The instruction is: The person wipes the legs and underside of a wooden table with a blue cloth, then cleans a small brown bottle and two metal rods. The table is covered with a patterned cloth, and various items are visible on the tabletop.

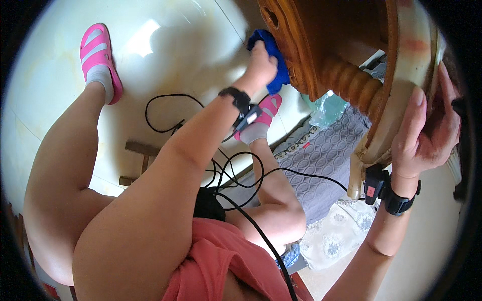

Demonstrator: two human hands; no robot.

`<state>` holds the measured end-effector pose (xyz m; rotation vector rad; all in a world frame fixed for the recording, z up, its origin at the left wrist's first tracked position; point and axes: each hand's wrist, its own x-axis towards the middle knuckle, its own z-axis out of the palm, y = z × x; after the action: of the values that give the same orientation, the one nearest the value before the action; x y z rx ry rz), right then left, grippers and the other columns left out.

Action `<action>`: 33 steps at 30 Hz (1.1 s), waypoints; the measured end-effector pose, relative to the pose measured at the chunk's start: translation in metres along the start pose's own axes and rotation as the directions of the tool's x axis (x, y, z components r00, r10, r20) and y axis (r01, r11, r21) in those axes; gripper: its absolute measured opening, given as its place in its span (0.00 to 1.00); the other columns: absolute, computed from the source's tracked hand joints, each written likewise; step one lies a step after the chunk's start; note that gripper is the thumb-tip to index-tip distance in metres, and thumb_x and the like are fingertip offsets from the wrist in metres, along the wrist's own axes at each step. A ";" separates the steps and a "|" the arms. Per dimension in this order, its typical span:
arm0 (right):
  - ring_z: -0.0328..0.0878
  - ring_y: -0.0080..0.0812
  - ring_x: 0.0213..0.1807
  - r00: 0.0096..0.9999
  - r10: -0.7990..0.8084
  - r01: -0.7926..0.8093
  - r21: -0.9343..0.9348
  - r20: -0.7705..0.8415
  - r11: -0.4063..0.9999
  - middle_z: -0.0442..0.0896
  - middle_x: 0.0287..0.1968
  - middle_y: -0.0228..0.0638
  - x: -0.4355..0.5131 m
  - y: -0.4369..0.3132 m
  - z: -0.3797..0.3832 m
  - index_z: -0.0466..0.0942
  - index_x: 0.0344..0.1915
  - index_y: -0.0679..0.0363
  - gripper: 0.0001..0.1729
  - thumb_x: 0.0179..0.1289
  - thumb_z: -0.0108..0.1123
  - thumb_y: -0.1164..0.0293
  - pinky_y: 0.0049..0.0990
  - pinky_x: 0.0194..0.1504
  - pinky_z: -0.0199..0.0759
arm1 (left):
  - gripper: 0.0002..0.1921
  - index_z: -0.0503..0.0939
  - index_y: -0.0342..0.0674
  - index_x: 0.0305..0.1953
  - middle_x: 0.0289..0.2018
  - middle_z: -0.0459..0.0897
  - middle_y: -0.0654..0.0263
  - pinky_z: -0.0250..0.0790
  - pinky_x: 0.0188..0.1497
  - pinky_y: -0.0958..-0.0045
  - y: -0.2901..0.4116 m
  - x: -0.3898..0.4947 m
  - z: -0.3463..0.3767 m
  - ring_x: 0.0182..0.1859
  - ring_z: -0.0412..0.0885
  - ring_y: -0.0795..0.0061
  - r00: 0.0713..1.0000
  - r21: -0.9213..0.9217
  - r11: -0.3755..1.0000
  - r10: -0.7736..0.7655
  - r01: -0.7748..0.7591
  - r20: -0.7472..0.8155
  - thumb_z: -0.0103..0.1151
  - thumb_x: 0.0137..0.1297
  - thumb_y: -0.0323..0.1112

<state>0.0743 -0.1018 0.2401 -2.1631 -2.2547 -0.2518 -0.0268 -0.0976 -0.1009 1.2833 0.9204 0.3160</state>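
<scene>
My left hand (261, 67) holds a blue cloth (279, 73) against the carved edge of a brown wooden piece of furniture (297, 49). Part of the cloth hangs below my fingers. On the right, my right hand (425, 131) grips the cream-coloured rim (404, 56) of the same furniture, thumb on the near face and the other fingers partly hidden round the far side. A ribbed, turned wooden part (348, 81) shows between the carved edge and the rim. Each wrist wears a black strap with a small device.
Black cables (260, 169) loop across my lap and the glossy tiled floor (158, 71). Near my feet in pink sandals stands a small wooden stool (143, 148). A grey quilted cover (320, 161), a green plastic bag (327, 107) and a white patterned cloth (335, 233) lie under the furniture and beside me.
</scene>
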 end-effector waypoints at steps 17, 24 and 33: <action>0.76 0.31 0.54 0.994 0.078 -0.060 -0.220 0.073 0.974 0.74 0.55 0.43 0.013 -0.024 -0.002 0.69 0.61 0.66 0.23 0.68 0.57 0.71 0.26 0.55 0.73 | 0.20 0.67 0.29 0.56 0.44 0.79 0.48 0.72 0.47 0.62 -0.043 -0.049 0.061 0.43 0.78 0.61 0.839 -0.107 0.870 -0.422 0.481 0.344 0.50 0.62 0.29; 0.74 0.36 0.59 0.997 0.044 -0.034 -0.138 0.066 0.990 0.69 0.60 0.46 0.010 -0.018 -0.004 0.65 0.62 0.70 0.25 0.69 0.55 0.70 0.32 0.59 0.73 | 0.40 0.51 0.36 0.72 0.72 0.54 0.54 0.20 0.74 0.52 -0.076 0.021 0.039 0.75 0.45 0.57 0.500 -0.625 -0.196 -0.444 0.756 0.744 0.33 0.70 0.63; 0.74 0.36 0.59 0.997 0.040 -0.035 -0.069 0.073 0.997 0.69 0.61 0.46 0.015 -0.021 -0.004 0.65 0.62 0.70 0.25 0.69 0.55 0.72 0.31 0.59 0.72 | 0.28 0.73 0.44 0.58 0.55 0.80 0.61 0.65 0.62 0.55 -0.061 -0.008 0.064 0.56 0.77 0.62 0.504 -0.596 -0.229 -0.357 0.769 0.787 0.30 0.75 0.56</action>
<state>0.0528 -0.0881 0.2435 -2.2830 -2.2734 -0.2544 -0.0015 -0.1648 -0.1533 -0.5390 0.6483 -0.1591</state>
